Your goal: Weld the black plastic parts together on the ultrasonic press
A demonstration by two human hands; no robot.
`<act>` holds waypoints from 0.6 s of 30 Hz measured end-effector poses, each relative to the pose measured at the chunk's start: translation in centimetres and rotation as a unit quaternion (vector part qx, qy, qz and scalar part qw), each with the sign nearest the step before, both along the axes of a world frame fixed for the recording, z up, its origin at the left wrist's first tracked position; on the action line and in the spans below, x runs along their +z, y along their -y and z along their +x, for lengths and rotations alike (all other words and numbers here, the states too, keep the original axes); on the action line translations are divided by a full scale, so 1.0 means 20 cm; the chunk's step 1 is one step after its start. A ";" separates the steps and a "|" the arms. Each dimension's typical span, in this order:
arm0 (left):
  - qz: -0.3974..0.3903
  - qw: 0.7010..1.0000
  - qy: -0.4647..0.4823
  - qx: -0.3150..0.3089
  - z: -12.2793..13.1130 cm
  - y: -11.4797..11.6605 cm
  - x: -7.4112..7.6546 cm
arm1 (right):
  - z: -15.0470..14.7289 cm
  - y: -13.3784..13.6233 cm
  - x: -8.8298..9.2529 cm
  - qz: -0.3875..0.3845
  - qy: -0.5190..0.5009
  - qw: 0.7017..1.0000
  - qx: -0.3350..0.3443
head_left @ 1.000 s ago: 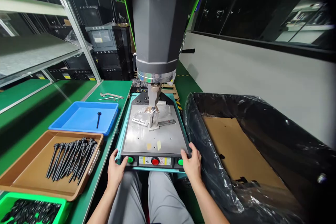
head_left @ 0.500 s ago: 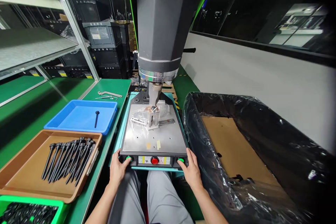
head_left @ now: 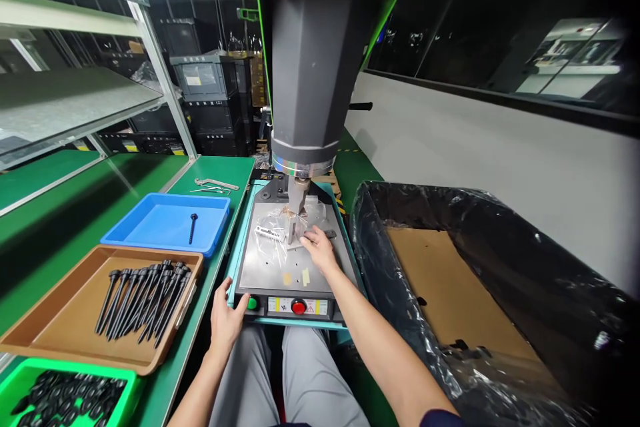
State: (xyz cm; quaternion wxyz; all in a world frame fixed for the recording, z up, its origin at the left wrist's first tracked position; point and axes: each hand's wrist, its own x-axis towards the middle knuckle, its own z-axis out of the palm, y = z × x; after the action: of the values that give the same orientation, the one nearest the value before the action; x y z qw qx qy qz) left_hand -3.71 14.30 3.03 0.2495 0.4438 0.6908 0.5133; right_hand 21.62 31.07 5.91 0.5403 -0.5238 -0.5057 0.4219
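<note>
My left hand (head_left: 229, 315) is at the machine's front left corner with its fingers apart, the thumb beside a green button (head_left: 253, 303). Over the metal base plate (head_left: 267, 273), my right hand (head_left: 319, 250) reaches to the right side of a small upright fixture (head_left: 292, 230). Its fingers are stretched out and the thumb is apart; I see nothing held in it. Clear plastic film (head_left: 274, 247) surrounds the fixture. Directly above, the grey tapered press tool (head_left: 298, 195) hangs from the dark machine head (head_left: 310, 67). A red button (head_left: 299, 307) sits in the front panel.
On the left bench, a brown tray (head_left: 65, 330) holds several black bolt-like rods (head_left: 145, 293). A blue tray (head_left: 135, 220) has one such rod (head_left: 193, 228). A green bin (head_left: 133, 387) contains small black parts. At right stands a large bin lined with black plastic (head_left: 525, 233).
My right hand has left the right green button and moved up and inward to the fixture. My left thumb has come slightly off its button. The view has shifted a little.
</note>
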 end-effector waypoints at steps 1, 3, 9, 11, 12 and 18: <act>0.000 1.000 0.009 0.001 -0.01 0.01 -0.01 | -0.01 -0.01 -0.01 -0.007 -0.011 1.000 0.011; -0.004 1.000 0.025 0.004 -0.02 0.03 -0.02 | -0.01 -0.01 -0.03 -0.015 -0.019 0.999 0.026; 0.005 0.996 0.084 -0.005 0.01 0.02 0.00 | 0.01 0.11 -0.05 -0.026 -0.038 0.998 0.037; 0.018 0.994 0.109 -0.010 0.05 -0.02 0.03 | 0.02 0.14 -0.05 -0.037 -0.047 0.998 0.033; 0.022 0.992 0.123 -0.016 0.07 -0.04 0.04 | 0.02 0.15 -0.06 -0.043 -0.050 0.997 0.032; -0.047 0.938 0.336 -0.065 0.26 -0.23 0.14 | 0.04 0.22 -0.07 -0.068 -0.057 0.996 0.029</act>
State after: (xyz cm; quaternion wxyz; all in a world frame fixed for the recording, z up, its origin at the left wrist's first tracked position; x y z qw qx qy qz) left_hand 1.58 18.89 5.90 0.5206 0.2771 0.5593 0.5825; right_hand 22.48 26.65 4.53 0.5191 -0.5197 -0.4588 0.5000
